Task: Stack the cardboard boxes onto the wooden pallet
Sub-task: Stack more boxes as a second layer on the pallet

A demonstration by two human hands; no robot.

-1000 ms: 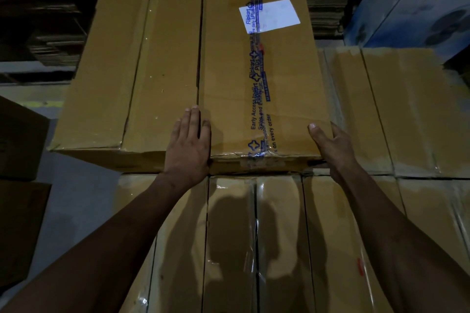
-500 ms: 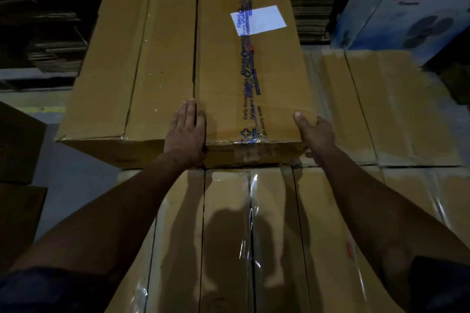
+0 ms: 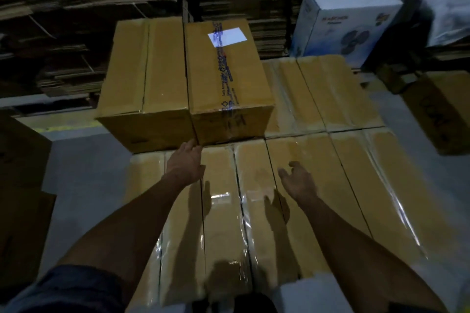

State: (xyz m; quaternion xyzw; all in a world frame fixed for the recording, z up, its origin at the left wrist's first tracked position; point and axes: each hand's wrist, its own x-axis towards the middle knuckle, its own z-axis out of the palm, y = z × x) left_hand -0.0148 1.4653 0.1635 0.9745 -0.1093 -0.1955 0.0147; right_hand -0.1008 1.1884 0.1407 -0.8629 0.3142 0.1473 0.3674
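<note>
A brown cardboard box with printed blue tape and a white label (image 3: 226, 79) sits on the upper layer, tight against a plain brown box (image 3: 145, 84) on its left. Both rest on a lower layer of taped boxes (image 3: 305, 185) that covers the stack; the pallet itself is hidden. My left hand (image 3: 187, 162) reaches forward with straight fingers, its tips at the bottom front corner where the two upper boxes meet. My right hand (image 3: 298, 180) hovers above the lower layer, fingers loosely spread, holding nothing and apart from the labelled box.
A white fan carton (image 3: 343, 25) stands at the back right. More brown boxes sit on the floor at the right (image 3: 442, 109) and the left (image 3: 20, 160). Bundles of flat cardboard (image 3: 89, 7) fill the racks behind. Grey floor (image 3: 84, 165) shows left of the stack.
Both hands have come off the labelled box and drawn back toward me. The right hand now hangs free; the view has pulled back and up.
</note>
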